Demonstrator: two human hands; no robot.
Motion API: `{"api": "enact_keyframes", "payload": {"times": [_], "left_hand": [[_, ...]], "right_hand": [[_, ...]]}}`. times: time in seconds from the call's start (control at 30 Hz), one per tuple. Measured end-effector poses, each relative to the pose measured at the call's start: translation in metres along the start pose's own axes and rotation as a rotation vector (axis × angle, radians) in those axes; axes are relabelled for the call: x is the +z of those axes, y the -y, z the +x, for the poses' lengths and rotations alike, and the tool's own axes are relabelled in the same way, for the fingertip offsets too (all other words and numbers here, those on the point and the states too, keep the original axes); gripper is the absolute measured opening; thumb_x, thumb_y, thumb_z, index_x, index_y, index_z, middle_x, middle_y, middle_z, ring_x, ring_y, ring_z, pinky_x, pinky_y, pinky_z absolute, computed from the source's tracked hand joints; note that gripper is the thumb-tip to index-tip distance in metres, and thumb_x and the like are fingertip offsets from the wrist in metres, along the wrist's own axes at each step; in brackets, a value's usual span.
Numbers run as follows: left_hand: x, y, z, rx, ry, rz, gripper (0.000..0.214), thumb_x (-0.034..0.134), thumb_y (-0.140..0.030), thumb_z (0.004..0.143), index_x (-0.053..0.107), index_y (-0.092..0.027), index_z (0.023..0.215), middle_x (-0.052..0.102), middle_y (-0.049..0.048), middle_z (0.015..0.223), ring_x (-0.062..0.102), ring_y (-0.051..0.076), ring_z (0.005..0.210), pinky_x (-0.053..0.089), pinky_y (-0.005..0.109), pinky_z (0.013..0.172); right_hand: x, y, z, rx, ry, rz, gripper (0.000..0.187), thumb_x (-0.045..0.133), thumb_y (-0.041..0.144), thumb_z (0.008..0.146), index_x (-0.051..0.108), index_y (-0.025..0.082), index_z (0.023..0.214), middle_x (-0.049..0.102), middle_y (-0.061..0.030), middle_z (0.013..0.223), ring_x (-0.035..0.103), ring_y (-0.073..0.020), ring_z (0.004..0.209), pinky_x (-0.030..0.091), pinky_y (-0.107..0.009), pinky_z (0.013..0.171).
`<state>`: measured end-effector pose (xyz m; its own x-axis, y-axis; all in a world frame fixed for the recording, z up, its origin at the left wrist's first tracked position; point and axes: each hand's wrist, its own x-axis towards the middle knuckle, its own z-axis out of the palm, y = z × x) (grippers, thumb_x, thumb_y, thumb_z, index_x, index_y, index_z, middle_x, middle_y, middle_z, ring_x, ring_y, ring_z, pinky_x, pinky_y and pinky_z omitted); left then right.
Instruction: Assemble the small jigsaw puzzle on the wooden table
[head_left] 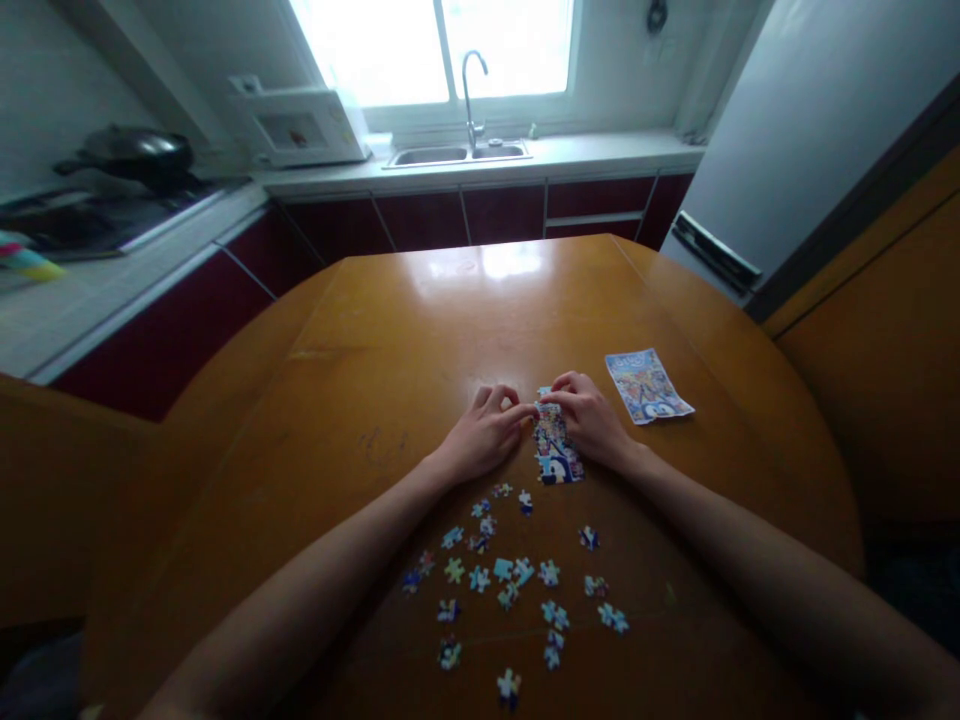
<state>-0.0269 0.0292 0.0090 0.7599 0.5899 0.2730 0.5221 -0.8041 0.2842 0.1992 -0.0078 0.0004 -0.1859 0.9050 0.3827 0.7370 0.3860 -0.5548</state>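
Observation:
A partly joined jigsaw puzzle (pixel 556 448) lies on the wooden table (pixel 390 340) between my hands. My left hand (pixel 484 432) rests at its left edge, fingers curled and pinched against the puzzle's upper left. My right hand (pixel 589 415) sits over its upper right, fingers bent and pressing the top pieces. Both sets of fingertips meet at the puzzle's top end. Several loose puzzle pieces (pixel 504 575) are scattered on the table nearer to me, between my forearms.
A printed picture card (pixel 647 385) lies right of my right hand. Behind the table runs a counter with a sink (pixel 457 153), tap, microwave (pixel 300 127) and a wok (pixel 139 152) on the stove. A fridge (pixel 795 130) stands at right.

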Motion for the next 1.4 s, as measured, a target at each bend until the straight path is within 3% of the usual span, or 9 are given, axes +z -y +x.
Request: {"api": "enact_keyframes", "payload": {"times": [0.27, 0.47, 0.57, 0.77, 1.03, 1.23, 1.4], "left_hand": [[-0.001, 0.0, 0.0, 0.011, 0.004, -0.009, 0.038, 0.055, -0.018, 0.095, 0.06, -0.031, 0.131, 0.052, 0.0071, 0.121, 0.044, 0.026, 0.112, 0.045, 0.046, 0.105], [0.0, 0.0, 0.0, 0.007, 0.01, -0.014, 0.036, 0.056, -0.02, 0.096, 0.061, -0.032, 0.129, 0.052, 0.0069, 0.121, 0.044, 0.027, 0.112, 0.045, 0.047, 0.105], [-0.002, -0.001, 0.0, 0.006, 0.013, -0.035, 0.036, 0.055, -0.021, 0.097, 0.058, -0.032, 0.131, 0.052, 0.0067, 0.122, 0.044, 0.027, 0.114, 0.045, 0.047, 0.106], [-0.003, -0.002, 0.0, -0.055, 0.0, -0.073, 0.035, 0.05, -0.02, 0.099, 0.053, -0.028, 0.132, 0.052, 0.0076, 0.123, 0.043, 0.026, 0.115, 0.044, 0.048, 0.107], [-0.003, -0.003, 0.001, -0.015, 0.022, -0.026, 0.031, 0.051, -0.03, 0.101, 0.059, -0.034, 0.131, 0.052, 0.0069, 0.12, 0.044, 0.027, 0.114, 0.045, 0.047, 0.107], [-0.004, -0.004, 0.001, -0.092, -0.005, -0.094, 0.037, 0.048, -0.027, 0.101, 0.047, -0.029, 0.138, 0.053, 0.0069, 0.125, 0.044, 0.026, 0.118, 0.042, 0.048, 0.111], [0.0, -0.001, 0.002, -0.109, -0.041, -0.102, 0.031, 0.047, -0.02, 0.099, 0.052, -0.024, 0.129, 0.054, 0.0073, 0.121, 0.044, 0.026, 0.118, 0.043, 0.047, 0.109]], "right_hand": [[0.003, 0.002, 0.001, -0.003, 0.028, -0.005, 0.03, 0.052, 0.009, 0.09, 0.076, 0.026, 0.098, 0.061, -0.0093, 0.111, 0.054, -0.0266, 0.106, 0.048, -0.043, 0.09], [0.0, -0.009, 0.006, 0.171, -0.319, 0.228, 0.032, 0.041, 0.007, 0.087, 0.068, 0.021, 0.092, 0.063, -0.0088, 0.099, 0.059, -0.0243, 0.1, 0.048, -0.041, 0.092], [0.001, -0.017, 0.007, 0.227, -0.385, 0.277, 0.031, 0.04, 0.008, 0.084, 0.067, 0.021, 0.09, 0.065, -0.0083, 0.097, 0.061, -0.0247, 0.1, 0.048, -0.041, 0.092], [0.003, -0.02, 0.006, 0.248, -0.377, 0.297, 0.03, 0.041, 0.01, 0.083, 0.068, 0.021, 0.089, 0.065, -0.0085, 0.098, 0.061, -0.025, 0.1, 0.048, -0.042, 0.092], [0.004, -0.019, 0.007, 0.23, -0.351, 0.282, 0.03, 0.041, 0.009, 0.083, 0.069, 0.021, 0.087, 0.065, -0.0086, 0.097, 0.061, -0.0243, 0.099, 0.048, -0.042, 0.092], [0.002, -0.016, 0.006, 0.236, -0.283, 0.264, 0.029, 0.042, 0.01, 0.085, 0.069, 0.021, 0.079, 0.066, -0.0083, 0.095, 0.061, -0.0232, 0.095, 0.049, -0.041, 0.09], [0.003, -0.014, 0.006, 0.226, -0.207, 0.181, 0.03, 0.045, 0.012, 0.088, 0.073, 0.02, 0.092, 0.068, -0.0098, 0.104, 0.059, -0.0246, 0.104, 0.048, -0.041, 0.094]]}}
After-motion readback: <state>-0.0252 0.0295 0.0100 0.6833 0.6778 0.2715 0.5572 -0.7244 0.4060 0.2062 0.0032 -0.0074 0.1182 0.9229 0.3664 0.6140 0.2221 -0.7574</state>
